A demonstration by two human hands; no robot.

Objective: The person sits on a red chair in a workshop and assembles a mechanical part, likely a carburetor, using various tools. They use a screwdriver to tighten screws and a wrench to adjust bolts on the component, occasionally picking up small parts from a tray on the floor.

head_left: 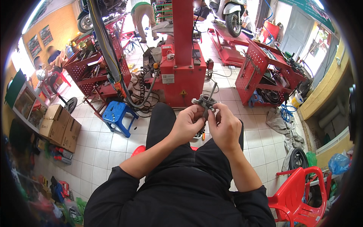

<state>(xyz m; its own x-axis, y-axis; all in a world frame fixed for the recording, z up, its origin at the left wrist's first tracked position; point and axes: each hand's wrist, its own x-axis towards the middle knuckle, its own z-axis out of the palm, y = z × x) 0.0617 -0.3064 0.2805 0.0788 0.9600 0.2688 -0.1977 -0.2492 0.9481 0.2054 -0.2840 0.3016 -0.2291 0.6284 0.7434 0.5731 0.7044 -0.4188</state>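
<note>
In front of my knees, my left hand (190, 123) is closed around a small dark metal part that looks like a carburetor (207, 100), with a round open ring on top and small fittings at its sides. My right hand (224, 126) closes on the same part from the right, thumb and fingers pinched near its side fitting. A thin grey rod (213, 90) sticks up out of the part, tilted slightly right. The lower body of the part is mostly hidden behind my fingers. Something with an orange end (203, 135) shows below my hands, too covered to name.
A red lift post (183, 81) stands ahead, with hoses and cables on the floor beside it. A blue stool (119, 115) is at left, near cardboard boxes (60, 126). Red tool carts (261, 68) flank the post. A red chair (298, 196) stands at right. Other people are farther off.
</note>
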